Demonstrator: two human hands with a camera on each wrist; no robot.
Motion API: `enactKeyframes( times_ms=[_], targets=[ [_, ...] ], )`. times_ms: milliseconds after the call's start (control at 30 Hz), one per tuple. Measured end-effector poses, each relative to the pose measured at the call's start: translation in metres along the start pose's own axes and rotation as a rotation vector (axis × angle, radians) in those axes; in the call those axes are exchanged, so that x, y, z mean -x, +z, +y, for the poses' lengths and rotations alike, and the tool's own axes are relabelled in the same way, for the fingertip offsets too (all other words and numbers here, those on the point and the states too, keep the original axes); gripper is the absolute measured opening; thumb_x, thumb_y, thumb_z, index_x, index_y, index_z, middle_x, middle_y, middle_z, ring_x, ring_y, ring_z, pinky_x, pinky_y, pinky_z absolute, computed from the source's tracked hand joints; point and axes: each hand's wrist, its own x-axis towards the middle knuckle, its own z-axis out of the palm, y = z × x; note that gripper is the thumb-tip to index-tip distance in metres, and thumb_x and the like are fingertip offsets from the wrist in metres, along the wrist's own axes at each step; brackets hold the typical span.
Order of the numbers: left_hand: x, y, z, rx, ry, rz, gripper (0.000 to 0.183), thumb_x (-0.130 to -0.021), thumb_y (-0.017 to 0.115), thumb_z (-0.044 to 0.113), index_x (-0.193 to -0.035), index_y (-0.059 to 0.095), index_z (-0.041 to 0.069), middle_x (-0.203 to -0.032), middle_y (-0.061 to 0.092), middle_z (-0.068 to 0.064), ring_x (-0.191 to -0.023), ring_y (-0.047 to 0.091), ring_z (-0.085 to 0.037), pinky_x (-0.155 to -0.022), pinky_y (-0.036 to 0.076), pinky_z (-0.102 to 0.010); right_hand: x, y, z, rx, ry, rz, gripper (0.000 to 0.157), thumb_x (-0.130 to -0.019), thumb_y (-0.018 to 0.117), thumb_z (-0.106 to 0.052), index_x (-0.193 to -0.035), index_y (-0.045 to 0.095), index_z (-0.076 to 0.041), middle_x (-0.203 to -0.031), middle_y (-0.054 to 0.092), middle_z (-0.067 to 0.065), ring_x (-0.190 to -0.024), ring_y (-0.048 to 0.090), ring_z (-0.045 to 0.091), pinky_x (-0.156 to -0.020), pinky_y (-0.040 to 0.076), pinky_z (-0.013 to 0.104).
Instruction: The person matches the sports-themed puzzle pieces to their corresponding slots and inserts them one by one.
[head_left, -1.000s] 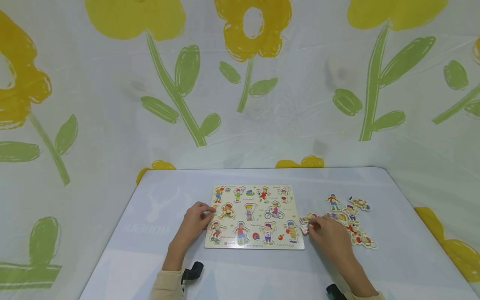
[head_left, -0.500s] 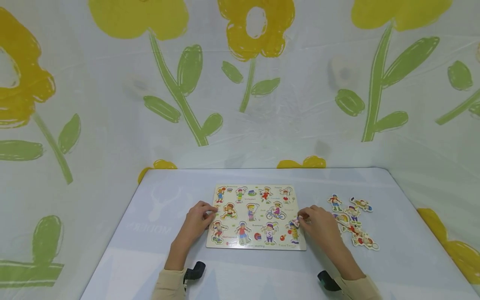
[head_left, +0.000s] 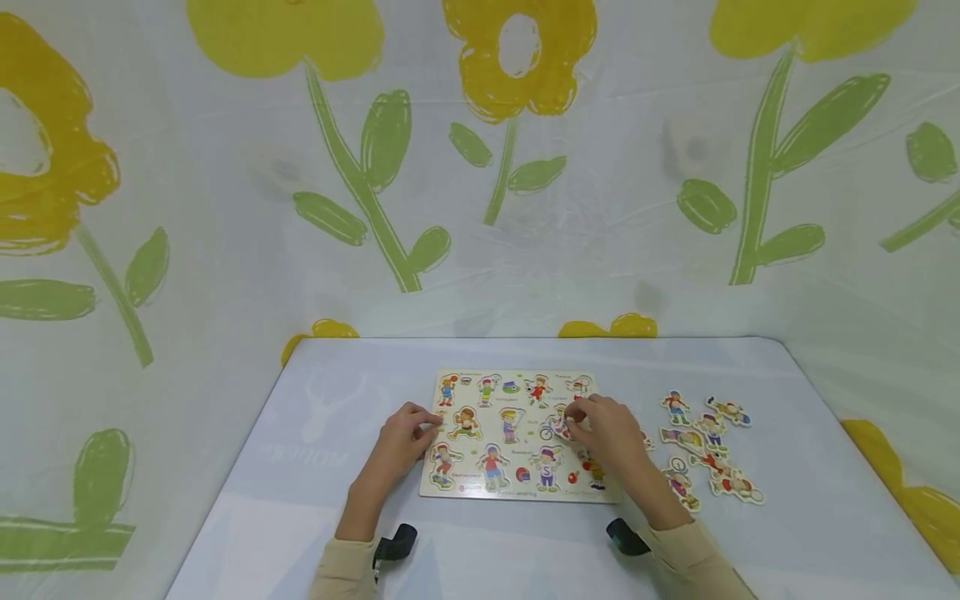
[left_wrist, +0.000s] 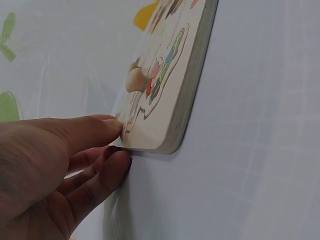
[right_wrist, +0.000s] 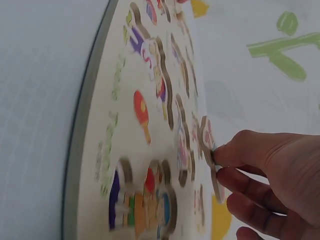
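Nearest the table's front edge, black angled wrist mounts [head_left: 397, 543] poke from the beige sleeves [head_left: 347, 562]! The left hand [head_left: 401, 437] touches the left edge of the pale wooden puzzle board [head_left: 431, 490]; whether it grips, I can't tell. And the right hand [head_left: 607, 429] pinches a thin, flat wooden figure piece [right_wrist: 206, 132], tilted above the board near its right edge! Loose colourful wooden figures [head_left: 711, 430] cluster between board and the white table's [head_left: 487, 554] right edge. Beyond the back edge, a white flower-print sheet [head_left: 600, 258]!
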Motion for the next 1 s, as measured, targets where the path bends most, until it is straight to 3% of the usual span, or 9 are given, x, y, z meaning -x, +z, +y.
enactKeyframes(
  times_ms=[200, 633, 1000],
  targets=[
    [-0.001, 0.003, -0.001, -0.014, 0.008, -0.006, 0.016, -0.087, 0.073, 0.009, -0.103, 0.075, 0.01, -0.101, 0.061, -0.005, -0.074, 0.05, -0.009, -0.061, 0.043, -0.02, -0.014, 0.009, -0.017, -0.022, -0.06, 0.002, 0.007, -0.082, 0.077, -0.018, -0.089, 0.074, -0.016, -0.081, 0.067, -0.004, -0.075, 0.06, 0.014, -0.071, 0.05, 0.033],
    [-0.001, 0.003, -0.001, -0.005, 0.023, -0.009, 0.017, -0.087, 0.073, 0.01, -0.104, 0.075, 0.009, -0.1, 0.061, -0.005, -0.075, 0.051, -0.009, -0.062, 0.044, -0.019, -0.057, 0.036, -0.061, 0.038, -0.196, -0.051, 0.005, -0.085, 0.075, -0.02, -0.089, 0.076, -0.017, -0.081, 0.068, -0.003, -0.075, 0.06, 0.015, -0.069, 0.048, 0.031],
    [0.001, 0.001, 0.001, -0.007, 0.024, -0.012, 0.017, -0.087, 0.073, 0.01, -0.104, 0.075, 0.01, -0.1, 0.06, -0.004, -0.074, 0.05, -0.009, -0.061, 0.044, -0.019, -0.077, 0.059, -0.083, -0.008, -0.252, -0.101, 0.009, -0.089, 0.072, -0.021, -0.094, 0.077, -0.016, -0.087, 0.07, 0.0, -0.081, 0.063, 0.017, -0.071, 0.051, 0.033]
  ],
)
